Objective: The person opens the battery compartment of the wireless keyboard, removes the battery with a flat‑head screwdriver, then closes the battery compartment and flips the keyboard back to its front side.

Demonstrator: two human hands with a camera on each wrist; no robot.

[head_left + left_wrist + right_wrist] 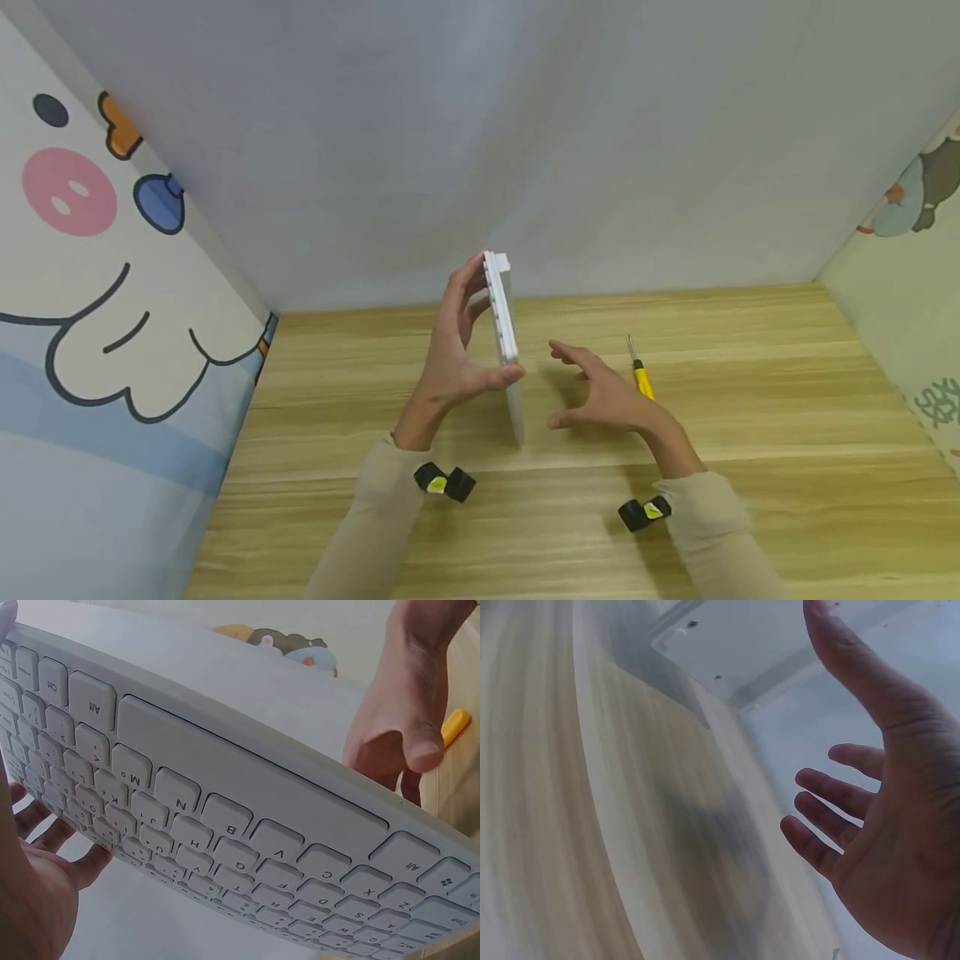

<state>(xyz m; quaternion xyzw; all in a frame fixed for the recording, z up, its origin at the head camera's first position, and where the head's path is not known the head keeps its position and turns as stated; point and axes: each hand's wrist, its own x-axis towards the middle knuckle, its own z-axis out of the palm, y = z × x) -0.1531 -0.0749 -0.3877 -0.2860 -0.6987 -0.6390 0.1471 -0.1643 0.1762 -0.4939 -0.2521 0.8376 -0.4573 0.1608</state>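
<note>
My left hand (455, 350) grips a white keyboard (501, 308) across its end, thumb on the near long edge and fingers at the far one. The keyboard stands tilted up, nearly edge-on in the head view. Its keys (195, 825) face the left hand in the left wrist view. Small screws dot the white underside (757, 645), seen in the right wrist view. To the right of the keyboard hovers my right hand (607, 396), fingers spread apart from the thumb and nothing between them. Just beyond it lies a yellow-handled screwdriver (642, 379), partly hidden by that hand.
The wooden tabletop (765, 400) runs back to a pale grey wall (600, 167). Cartoon-printed panels stand at the left (150, 333) and right (900, 308). A black device is strapped at each wrist.
</note>
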